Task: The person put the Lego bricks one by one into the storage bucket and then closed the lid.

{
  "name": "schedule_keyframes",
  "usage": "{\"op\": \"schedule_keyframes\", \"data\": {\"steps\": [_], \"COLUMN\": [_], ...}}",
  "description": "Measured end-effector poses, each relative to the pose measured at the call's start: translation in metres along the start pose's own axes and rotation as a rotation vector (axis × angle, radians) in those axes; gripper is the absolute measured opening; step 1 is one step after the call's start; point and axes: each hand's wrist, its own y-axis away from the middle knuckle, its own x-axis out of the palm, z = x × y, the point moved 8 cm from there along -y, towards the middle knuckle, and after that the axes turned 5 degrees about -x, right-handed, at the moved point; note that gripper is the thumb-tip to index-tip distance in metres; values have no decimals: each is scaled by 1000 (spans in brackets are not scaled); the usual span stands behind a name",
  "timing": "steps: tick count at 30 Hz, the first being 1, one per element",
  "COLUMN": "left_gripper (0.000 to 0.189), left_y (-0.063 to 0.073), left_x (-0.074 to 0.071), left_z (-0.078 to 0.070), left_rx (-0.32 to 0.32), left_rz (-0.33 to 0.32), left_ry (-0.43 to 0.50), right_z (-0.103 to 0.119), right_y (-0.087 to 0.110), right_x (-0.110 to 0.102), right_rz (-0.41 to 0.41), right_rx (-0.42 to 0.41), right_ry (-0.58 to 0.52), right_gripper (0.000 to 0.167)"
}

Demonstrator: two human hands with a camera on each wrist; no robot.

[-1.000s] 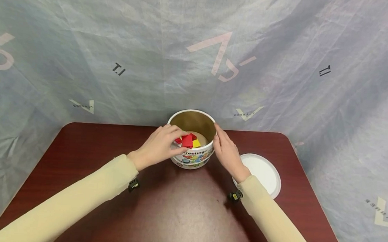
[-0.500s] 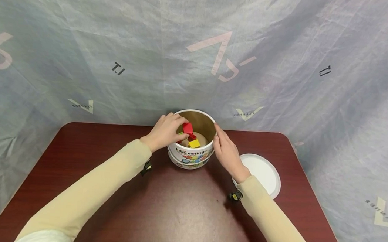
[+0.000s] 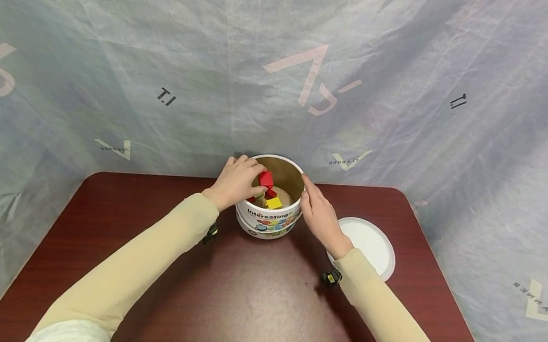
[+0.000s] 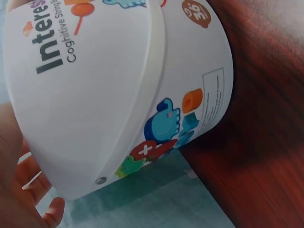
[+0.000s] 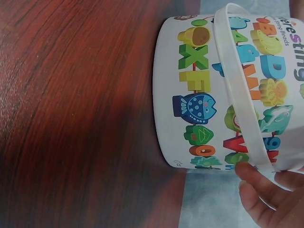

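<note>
A white bucket (image 3: 271, 220) with colourful printed pictures stands upright at the back of the table. My left hand (image 3: 237, 182) reaches over its left rim and pinches a red block (image 3: 266, 179) between thumb and fingers at the bucket's mouth. Beneath it, a yellow block (image 3: 274, 203) and other red pieces show inside. My right hand (image 3: 320, 215) lies against the right side with fairly straight fingers touching the rim. In the right wrist view its fingers (image 5: 261, 185) are by the white handle (image 5: 240, 80). In the left wrist view the held block is mostly hidden behind the bucket.
A round white lid (image 3: 373, 245) lies flat to the right of the bucket, partly under the right forearm. The dark red table (image 3: 257, 295) ends at the back against a grey printed cloth (image 3: 204, 83).
My left hand has carried the red block from over the front rim back into the bucket's mouth, uncovering the printed front. The right hand has stayed at the rim.
</note>
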Motion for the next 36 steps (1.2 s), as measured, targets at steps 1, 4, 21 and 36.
{"op": "schedule_keyframes", "data": {"steps": [1,4,21,36], "left_gripper": [52,56,40,29], "left_y": [0,0,12,49], "left_x": [1,1,-10,-20], "left_z": [1,4,5,9], "left_rx": [-1,-5,24,23], "left_rz": [2,1,-78,-193], "left_ry": [-2,-13,50,162], "right_z": [0,0,0,0], "right_y": [0,0,0,0], "right_x": [0,1,1,0], "right_rz": [2,4,2,8], "right_rx": [1,4,6,-3], "right_ry": [1,0,-1,-10], "right_gripper": [54,54,54,54]}}
